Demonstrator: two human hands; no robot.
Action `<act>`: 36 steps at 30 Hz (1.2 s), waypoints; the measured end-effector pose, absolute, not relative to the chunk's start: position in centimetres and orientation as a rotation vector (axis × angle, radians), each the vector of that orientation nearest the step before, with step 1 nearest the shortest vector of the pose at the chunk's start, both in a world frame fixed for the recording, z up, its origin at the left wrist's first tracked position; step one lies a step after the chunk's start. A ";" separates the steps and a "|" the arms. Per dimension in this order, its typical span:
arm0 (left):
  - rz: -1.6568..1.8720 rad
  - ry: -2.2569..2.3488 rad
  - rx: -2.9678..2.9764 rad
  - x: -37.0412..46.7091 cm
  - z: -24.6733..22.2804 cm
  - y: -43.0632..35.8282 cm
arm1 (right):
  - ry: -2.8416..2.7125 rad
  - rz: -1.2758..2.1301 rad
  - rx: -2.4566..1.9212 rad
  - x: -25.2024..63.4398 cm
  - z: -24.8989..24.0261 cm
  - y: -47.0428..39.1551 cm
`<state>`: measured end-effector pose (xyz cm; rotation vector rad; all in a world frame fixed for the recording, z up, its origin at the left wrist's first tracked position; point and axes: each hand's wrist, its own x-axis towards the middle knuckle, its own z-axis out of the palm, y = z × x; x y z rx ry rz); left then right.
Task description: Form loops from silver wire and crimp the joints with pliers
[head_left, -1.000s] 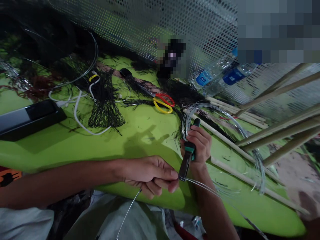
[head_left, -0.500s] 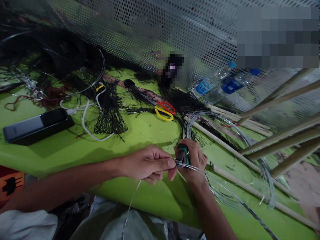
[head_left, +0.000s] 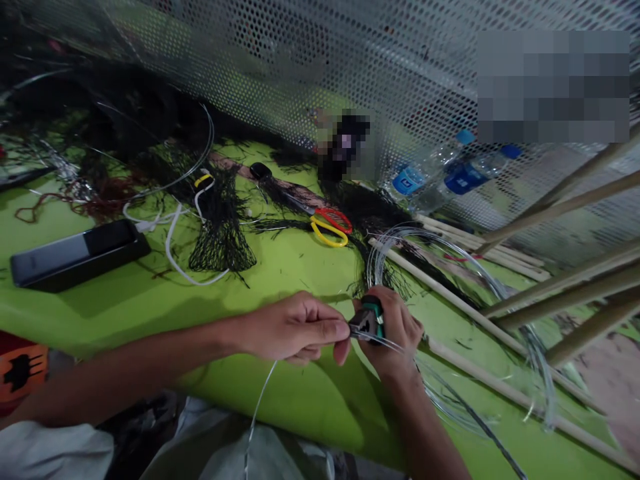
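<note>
My left hand (head_left: 300, 330) is closed, thumb against fingers, pinching a thin metal wire (head_left: 260, 400) whose tail hangs down below the palm. Beside its fingertips, my right hand (head_left: 393, 330) is wrapped round green-and-black pliers (head_left: 369, 320). The plier jaws point left and touch the wire at my left fingertips. Strands of wire run from the jaws past my right wrist toward the lower right. A large loose coil of wire (head_left: 487, 270) lies behind and to the right of my right hand.
Red-and-yellow scissors (head_left: 330, 227), black netting (head_left: 220, 240) and a power bank (head_left: 80, 253) with a white cable lie on the green surface (head_left: 280, 267). Wooden sticks (head_left: 450, 297) cross the right side. Two water bottles (head_left: 467, 173) lie near the perforated metal panel (head_left: 280, 73).
My right hand and the pliers have shifted slightly right, and more of the plier jaws shows beside my left fingertips. My left hand keeps its pinch.
</note>
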<state>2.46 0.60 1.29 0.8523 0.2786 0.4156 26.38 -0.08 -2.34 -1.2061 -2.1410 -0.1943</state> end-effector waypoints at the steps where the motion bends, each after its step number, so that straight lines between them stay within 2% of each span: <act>1: 0.424 0.301 0.852 2.5 1.3 0.7 | -2.135 -0.115 -1.214 26.2 -2.6 0.1; 8: 0.629 0.473 0.903 2.4 0.8 1.3 | -2.014 0.061 -1.333 26.0 -3.4 1.2; 12: 0.778 0.486 0.880 1.6 1.1 2.0 | -1.456 0.408 -1.446 26.9 -3.0 1.8; 15: 0.869 0.484 0.861 0.7 1.6 2.4 | -1.204 0.610 -1.353 27.4 -2.4 2.3; 22: 1.166 0.500 0.665 -0.3 3.5 3.5 | -0.929 0.830 -0.992 29.2 0.8 2.8; 31: 1.375 0.360 0.418 1.7 6.6 3.6 | -1.046 1.336 -0.934 29.5 1.0 0.6; 36: 1.418 0.385 0.416 2.8 5.8 2.1 | -1.118 1.516 -0.874 27.0 -0.2 -0.5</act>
